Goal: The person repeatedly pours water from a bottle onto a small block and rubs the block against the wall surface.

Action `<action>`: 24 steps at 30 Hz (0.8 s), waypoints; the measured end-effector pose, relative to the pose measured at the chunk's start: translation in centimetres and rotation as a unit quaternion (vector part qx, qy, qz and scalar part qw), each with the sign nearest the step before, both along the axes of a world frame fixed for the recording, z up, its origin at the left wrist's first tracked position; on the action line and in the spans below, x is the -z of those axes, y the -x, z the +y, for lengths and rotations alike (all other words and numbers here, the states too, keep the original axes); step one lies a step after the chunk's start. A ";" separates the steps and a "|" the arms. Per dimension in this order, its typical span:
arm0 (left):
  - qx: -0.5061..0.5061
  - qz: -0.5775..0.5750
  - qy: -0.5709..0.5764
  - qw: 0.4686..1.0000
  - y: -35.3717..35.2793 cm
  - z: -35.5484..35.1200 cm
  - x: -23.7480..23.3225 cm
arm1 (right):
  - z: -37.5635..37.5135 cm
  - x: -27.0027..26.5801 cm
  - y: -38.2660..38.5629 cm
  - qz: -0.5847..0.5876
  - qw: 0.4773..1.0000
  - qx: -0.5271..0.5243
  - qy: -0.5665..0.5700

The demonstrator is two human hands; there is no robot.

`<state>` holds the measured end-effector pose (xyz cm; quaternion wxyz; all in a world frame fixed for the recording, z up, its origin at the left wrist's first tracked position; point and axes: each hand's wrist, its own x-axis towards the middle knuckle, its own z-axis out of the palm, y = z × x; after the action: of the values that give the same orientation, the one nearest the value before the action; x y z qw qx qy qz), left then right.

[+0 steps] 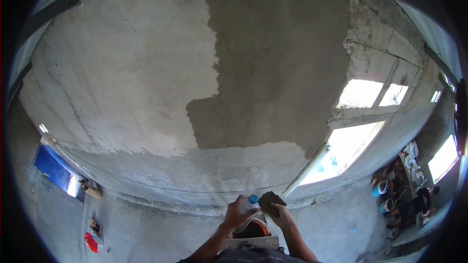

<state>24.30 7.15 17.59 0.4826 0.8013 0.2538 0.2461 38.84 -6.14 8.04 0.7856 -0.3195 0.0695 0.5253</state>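
My left hand (235, 214) is wrapped round a clear plastic bottle (247, 207) with a blue cap at its top. My right hand (281, 216) grips a dark brown block (269, 200), flat and rough-edged, which looks like a sponge. Bottle and block are held up side by side in front of my body, the cap close to the block's left edge. Beneath my hands, a round container (254, 229) with a reddish rim and dark inside stands by a wooden plank (249, 243), partly hidden by my left hand.
Ahead rises a wall (146, 78) with a darker, damp-looking plaster patch (282, 63). A bright doorway (343, 153) opens at the right. Farther right, a person (414, 207) is near several buckets (387, 206). A red item (91, 242) and a blue panel (52, 168) are at left.
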 end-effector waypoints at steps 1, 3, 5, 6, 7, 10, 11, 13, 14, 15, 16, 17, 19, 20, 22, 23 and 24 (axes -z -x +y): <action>0.038 0.023 -0.019 0.999 -0.2 -0.1 -0.3 | 0.3 -0.8 -0.1 0.002 1.000 0.002 0.000; 0.078 0.049 -0.039 0.995 -0.7 0.1 -0.7 | 0.7 -1.9 -0.3 0.024 1.000 0.009 0.009; 0.093 0.209 -0.148 0.962 -1.1 0.4 -0.9 | 1.2 -1.5 -0.7 -0.036 0.999 0.013 -0.021; 0.110 0.248 -0.141 0.952 -1.3 0.6 -1.2 | 1.4 0.0 -1.3 -0.037 0.999 0.010 -0.036; 0.123 0.270 -0.153 0.943 -1.5 0.9 -1.4 | 1.8 0.6 -1.4 -0.043 0.998 0.036 -0.014; 0.130 0.329 -0.225 0.908 -2.8 1.8 -1.7 | 2.1 0.9 -1.7 -0.021 0.999 0.044 -0.007; 0.118 0.325 -0.257 0.903 -3.1 1.7 -1.9 | 1.8 -0.8 -1.5 -0.035 0.998 0.044 -0.037; 0.140 0.355 -0.263 0.886 -4.2 1.6 -3.8 | 1.6 -2.8 -1.2 0.006 0.998 0.050 -0.027; 0.141 0.357 -0.265 0.885 -4.4 1.6 -4.5 | 1.4 -3.0 -1.2 0.021 0.998 0.039 -0.050; 0.140 0.353 -0.271 0.884 -4.8 1.5 -5.0 | 1.2 -3.5 -1.3 0.053 0.998 0.026 -0.015; 0.149 0.356 -0.269 0.882 -5.3 1.4 -5.4 | 1.1 -3.9 -1.4 0.052 0.998 0.028 -0.015; 0.156 0.363 -0.270 0.878 -5.5 1.2 -5.6 | 0.9 -4.0 -1.3 0.050 0.998 0.029 -0.015; 0.166 0.368 -0.270 0.874 -6.0 1.1 -5.6 | 0.8 -4.1 -1.4 0.061 0.997 0.038 -0.008; 0.169 0.372 -0.273 0.871 -6.3 1.1 -5.4 | 0.7 -4.1 -1.5 0.067 0.997 0.042 -0.004; 0.174 0.374 -0.277 0.868 -6.8 1.1 -5.0 | 0.6 -4.0 -1.6 0.060 0.997 0.039 0.003; 0.175 0.377 -0.292 0.861 -7.0 1.1 -4.7 | 0.6 -4.0 -1.8 0.053 0.998 0.032 0.009; 0.177 0.381 -0.306 0.854 -7.1 1.1 -4.6 | 0.5 -4.0 -1.8 0.054 0.998 0.034 0.009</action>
<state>31.43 8.23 22.17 0.1135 0.9710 0.1837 -0.1027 40.63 -5.62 12.01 0.7950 -0.2955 0.1273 0.5142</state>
